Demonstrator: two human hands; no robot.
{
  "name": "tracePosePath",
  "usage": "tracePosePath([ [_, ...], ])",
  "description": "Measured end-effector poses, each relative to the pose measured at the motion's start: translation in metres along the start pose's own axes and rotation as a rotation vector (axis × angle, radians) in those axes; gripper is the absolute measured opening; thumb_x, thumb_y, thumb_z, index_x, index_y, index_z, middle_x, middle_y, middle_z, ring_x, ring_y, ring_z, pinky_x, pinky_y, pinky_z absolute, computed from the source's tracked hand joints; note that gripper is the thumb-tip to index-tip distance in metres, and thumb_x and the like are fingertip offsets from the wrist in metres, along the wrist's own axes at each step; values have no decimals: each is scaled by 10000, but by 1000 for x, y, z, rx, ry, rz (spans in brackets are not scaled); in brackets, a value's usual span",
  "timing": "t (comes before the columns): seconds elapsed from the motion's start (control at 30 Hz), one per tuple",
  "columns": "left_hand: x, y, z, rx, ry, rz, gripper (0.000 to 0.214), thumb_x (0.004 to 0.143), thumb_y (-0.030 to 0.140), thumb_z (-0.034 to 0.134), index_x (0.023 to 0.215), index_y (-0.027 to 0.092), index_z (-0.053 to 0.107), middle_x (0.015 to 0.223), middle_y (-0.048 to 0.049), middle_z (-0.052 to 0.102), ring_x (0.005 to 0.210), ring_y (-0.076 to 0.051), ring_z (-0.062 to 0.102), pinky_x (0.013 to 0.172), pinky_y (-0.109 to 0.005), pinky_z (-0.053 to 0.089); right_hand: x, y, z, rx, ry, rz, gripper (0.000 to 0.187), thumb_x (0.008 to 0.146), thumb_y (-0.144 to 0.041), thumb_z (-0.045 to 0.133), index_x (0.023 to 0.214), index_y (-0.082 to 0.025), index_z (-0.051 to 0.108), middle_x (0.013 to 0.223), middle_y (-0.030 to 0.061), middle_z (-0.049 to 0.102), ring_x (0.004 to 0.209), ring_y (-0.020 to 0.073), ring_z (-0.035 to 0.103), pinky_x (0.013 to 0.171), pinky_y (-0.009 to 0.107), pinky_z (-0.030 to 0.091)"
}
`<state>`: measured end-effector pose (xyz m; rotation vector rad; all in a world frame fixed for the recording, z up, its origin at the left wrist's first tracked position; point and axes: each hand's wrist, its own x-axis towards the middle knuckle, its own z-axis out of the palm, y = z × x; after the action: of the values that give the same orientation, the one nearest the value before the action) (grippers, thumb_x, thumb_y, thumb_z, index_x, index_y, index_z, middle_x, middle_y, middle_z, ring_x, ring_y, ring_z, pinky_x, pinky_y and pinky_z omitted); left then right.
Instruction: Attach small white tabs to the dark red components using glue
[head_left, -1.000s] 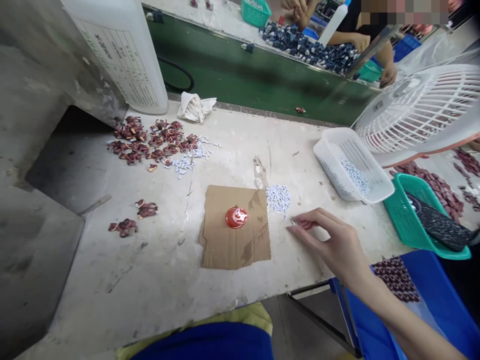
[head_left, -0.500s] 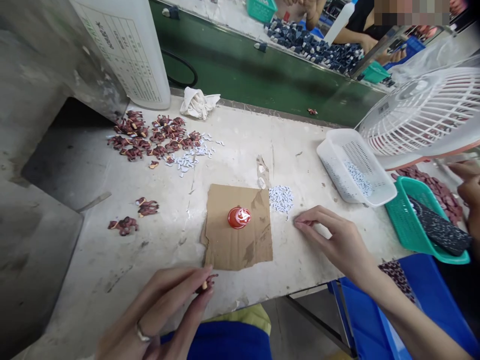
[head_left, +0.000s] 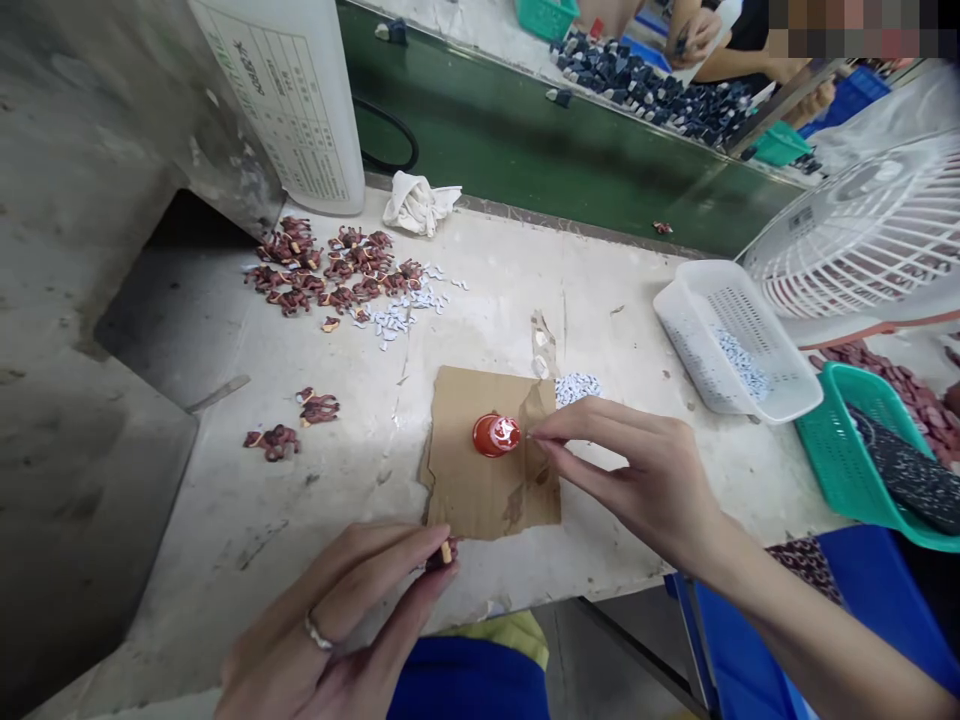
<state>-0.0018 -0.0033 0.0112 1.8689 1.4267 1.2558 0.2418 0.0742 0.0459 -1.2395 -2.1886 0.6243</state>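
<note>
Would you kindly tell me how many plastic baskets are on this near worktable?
2. A white basket holding small white pieces sits at the right, below the fan. A green basket lies just right of it, partly cut off by the frame edge.

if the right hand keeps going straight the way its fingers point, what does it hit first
Most likely the small glossy red cap on the torn brown cardboard sheet. The right hand points left, its fingertips just beside the cap; height above it is unclear.

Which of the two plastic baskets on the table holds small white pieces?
The white plastic basket, beside the fan; the green plastic basket further right holds a dark speckled object instead.
</note>
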Motion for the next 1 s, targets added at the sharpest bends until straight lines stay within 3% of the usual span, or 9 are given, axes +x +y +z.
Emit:
tracePosePath([
  [0.57, 2, -5, 3, 13, 5, -15, 183, 909, 155, 688, 1071, 240, 689, 1018, 99, 732, 863, 16, 681, 901, -12, 506, 1, 5, 4, -14, 1, -34, 199, 974, -109, 614, 1099, -217, 725, 1025, 69, 730, 923, 188, 699, 762, 326, 594],
  [0.77, 8, 1, 4, -14, -31, 36, 183, 918, 160, 675, 1081, 243, 676, 1009, 114, 747, 859, 35, 698, 937, 22, 484, -8, -25, 9, 254, 88, 97, 235, 921, -67, 676, 1056, -243, 756, 974, 40, 753, 893, 170, 716, 737, 296, 612],
  [1.0, 11, 8, 9, -49, -53, 36, 226, 911, 121, 653, 1100, 246, 652, 1021, 81, 745, 863, -9, 714, 923, -46, 550, -16, -50, 22, 478, 62, 76, 248, 901, -60, 690, 1064, -232, 763, 968, 47, 776, 872, 172, 750, 723, 288, 659],
])
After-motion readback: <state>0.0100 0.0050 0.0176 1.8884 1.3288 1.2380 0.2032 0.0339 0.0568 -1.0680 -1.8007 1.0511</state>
